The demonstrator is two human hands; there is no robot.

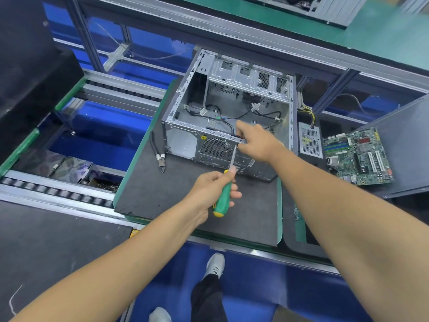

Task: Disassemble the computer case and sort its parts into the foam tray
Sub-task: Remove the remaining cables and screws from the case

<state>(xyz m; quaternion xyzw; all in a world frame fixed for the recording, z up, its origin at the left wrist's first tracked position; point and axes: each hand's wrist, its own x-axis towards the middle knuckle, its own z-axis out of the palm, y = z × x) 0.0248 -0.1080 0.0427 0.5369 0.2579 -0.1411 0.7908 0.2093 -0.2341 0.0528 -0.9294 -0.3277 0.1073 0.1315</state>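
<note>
An open silver computer case [228, 108] lies on a dark foam mat [176, 196], its rear panel with the round fan grille [217, 147] facing me. Black cables run loose inside it. My left hand [212, 185] grips a green-handled screwdriver [223, 198], whose shaft points up at the rear panel's top edge. My right hand [257, 141] pinches a small metal bracket [241, 141] on that edge, right by the screwdriver tip.
Black cutting pliers [157, 154] lie on the mat left of the case. A power supply [310, 141] and a green motherboard [358, 156] rest to the right, beside a dark side panel [404, 140]. Roller conveyor rails [55, 189] run at the left. My shoes show below.
</note>
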